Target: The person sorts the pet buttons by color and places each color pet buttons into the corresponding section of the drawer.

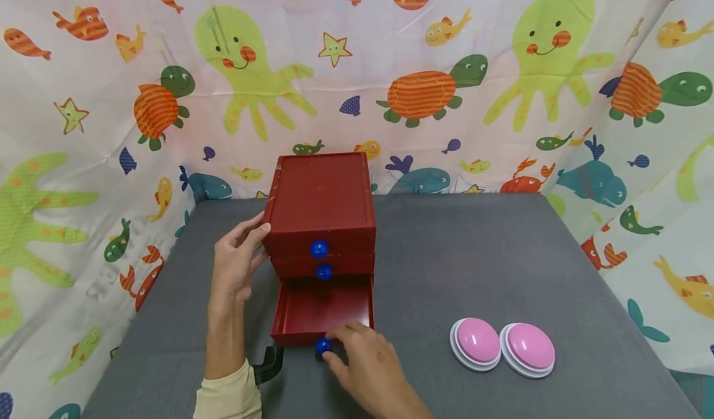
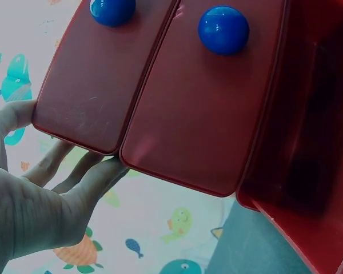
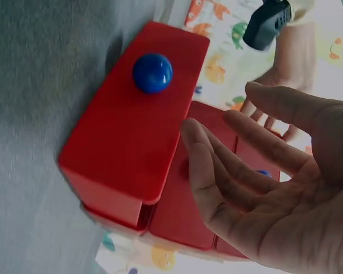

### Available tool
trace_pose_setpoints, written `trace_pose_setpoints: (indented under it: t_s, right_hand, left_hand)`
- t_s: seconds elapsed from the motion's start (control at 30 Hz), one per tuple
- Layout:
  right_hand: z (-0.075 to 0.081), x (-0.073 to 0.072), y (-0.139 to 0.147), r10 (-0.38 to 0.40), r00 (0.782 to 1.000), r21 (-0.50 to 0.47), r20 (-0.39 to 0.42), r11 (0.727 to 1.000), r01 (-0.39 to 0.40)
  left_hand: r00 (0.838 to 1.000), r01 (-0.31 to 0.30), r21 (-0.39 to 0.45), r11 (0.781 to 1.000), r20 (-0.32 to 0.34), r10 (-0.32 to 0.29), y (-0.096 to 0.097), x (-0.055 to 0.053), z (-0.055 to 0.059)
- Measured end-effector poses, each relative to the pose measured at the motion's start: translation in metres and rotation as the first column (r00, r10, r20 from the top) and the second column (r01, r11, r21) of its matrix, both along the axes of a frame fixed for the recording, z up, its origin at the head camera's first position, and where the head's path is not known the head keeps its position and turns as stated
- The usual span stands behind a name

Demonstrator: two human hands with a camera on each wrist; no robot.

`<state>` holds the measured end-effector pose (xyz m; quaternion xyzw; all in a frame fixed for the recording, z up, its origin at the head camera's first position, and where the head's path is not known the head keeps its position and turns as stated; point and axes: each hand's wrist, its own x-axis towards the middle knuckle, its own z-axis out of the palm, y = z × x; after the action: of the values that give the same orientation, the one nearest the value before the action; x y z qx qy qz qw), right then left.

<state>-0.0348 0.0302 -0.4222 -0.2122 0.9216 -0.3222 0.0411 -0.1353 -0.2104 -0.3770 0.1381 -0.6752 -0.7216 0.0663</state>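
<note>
A small dark red drawer chest (image 1: 319,196) stands on the grey table, its blue round knobs facing me. The bottom drawer (image 1: 326,307) is pulled out, and the part of its inside that shows holds nothing. My left hand (image 1: 237,261) touches the chest's upper left edge, thumb at the corner and fingers along the side. Close to the bottom drawer's blue knob (image 3: 152,73) is my right hand (image 1: 370,366), fingers loosely bent. A gap shows between its fingertips and the knob in the right wrist view.
Two pink push buttons with white bases, a left one (image 1: 478,340) and a right one (image 1: 531,346), sit side by side on the table's right part. A curtain (image 1: 357,84) printed with sea animals hangs behind and along both sides of the grey table (image 1: 446,251).
</note>
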Motion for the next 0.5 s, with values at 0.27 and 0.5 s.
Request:
trace_pose_setpoints:
  t_s: [0.27, 0.5]
  right_hand:
    - [0.009, -0.003, 0.024, -0.136, 0.984, -0.026, -0.112, 0.991, 0.134]
    - [0.010, -0.011, 0.053, -0.256, 0.953, -0.015, -0.163, 0.966, 0.258]
  left_hand:
    - [1.000, -0.004, 0.022, 1.000, -0.002, 0.004, 0.001, 0.001, 0.001]
    - [1.000, -0.024, 0.024, 0.999, -0.004, 0.024, 0.003, -0.001, 0.000]
